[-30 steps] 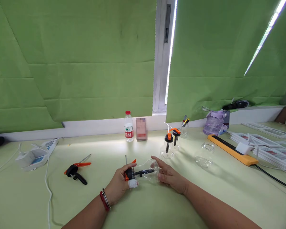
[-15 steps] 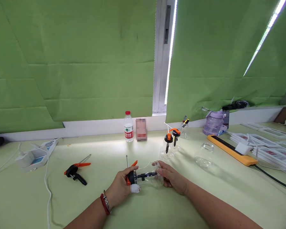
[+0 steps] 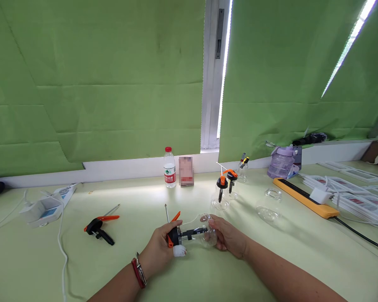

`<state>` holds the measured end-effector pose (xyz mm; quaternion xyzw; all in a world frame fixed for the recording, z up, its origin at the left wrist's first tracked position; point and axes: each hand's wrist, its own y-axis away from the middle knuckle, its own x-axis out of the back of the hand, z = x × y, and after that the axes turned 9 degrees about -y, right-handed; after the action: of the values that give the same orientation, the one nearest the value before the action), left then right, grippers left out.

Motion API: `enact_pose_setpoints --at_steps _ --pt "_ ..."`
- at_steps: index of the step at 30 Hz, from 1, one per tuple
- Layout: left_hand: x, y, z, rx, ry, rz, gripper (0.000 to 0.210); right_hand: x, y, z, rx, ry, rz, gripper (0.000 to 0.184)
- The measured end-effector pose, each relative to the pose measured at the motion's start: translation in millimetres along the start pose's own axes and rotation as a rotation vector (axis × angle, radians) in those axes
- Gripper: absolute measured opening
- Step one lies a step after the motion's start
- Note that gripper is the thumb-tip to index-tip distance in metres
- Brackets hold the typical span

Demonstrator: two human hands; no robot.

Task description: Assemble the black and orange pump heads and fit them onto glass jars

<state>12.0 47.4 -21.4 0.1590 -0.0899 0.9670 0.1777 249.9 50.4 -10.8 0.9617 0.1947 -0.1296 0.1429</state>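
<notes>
A clear bottle (image 3: 204,239) lies on its side between my hands, with a black tube-like part inside it. My left hand (image 3: 160,247) is closed around its black-and-orange pump head (image 3: 175,236), from which an orange lever and a thin metal spout stick out. White tape wraps one of the left fingers. My right hand (image 3: 228,237) grips the bottle's base end, its fingers partly behind the clear wall. Further left lies a loose black-and-orange pump head (image 3: 97,226) with its lever and spout. To the right stands an open clear bottle (image 3: 269,205).
Behind my right hand stand two clear bottles with black-and-orange heads (image 3: 221,184). A red-capped water bottle (image 3: 170,170), pink box (image 3: 186,171), purple jug (image 3: 282,162), orange power strip (image 3: 302,197) and stacked white frames (image 3: 362,209) line the back and right. A white cable (image 3: 61,239) runs at left.
Almost nothing differs. The view has shifted slightly, while both hands keep the same hold on the bottle and its pump head.
</notes>
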Motion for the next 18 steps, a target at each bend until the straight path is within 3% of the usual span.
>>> enact_pose_setpoints --at_steps 12,18 --pt "5.4 -0.5 -6.2 -0.136 -0.330 0.004 0.068 5.0 -0.7 -0.3 -0.010 0.028 -0.011 0.045" --pt "5.9 0.2 -0.9 -0.142 -0.288 -0.026 0.063 4.0 -2.0 3.8 0.012 0.037 -0.017 0.043"
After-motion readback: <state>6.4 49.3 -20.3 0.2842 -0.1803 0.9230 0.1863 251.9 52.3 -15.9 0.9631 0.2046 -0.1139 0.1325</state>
